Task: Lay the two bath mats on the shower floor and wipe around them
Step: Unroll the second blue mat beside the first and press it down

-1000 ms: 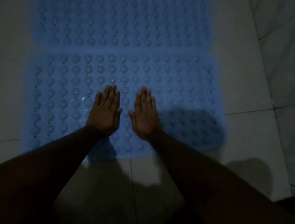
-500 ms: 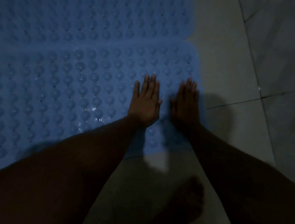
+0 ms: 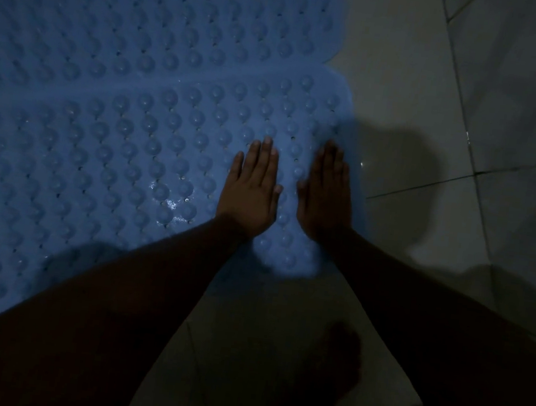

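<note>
Two blue rubber bath mats covered in round bumps lie flat side by side on the pale tiled floor. The near mat fills the middle left and the far mat lies above it. My left hand presses flat on the near mat with straight fingers. Beside it, my right hand presses flat at that mat's right edge. Both hands hold nothing.
Pale floor tiles with dark grout lines run to the right of the mats. A tiled wall rises at the far right. My bare foot stands in shadow on the floor at the bottom. The light is dim.
Both flat hands have slid from the middle of the near mat to its right end, and the view has followed them to the right.
</note>
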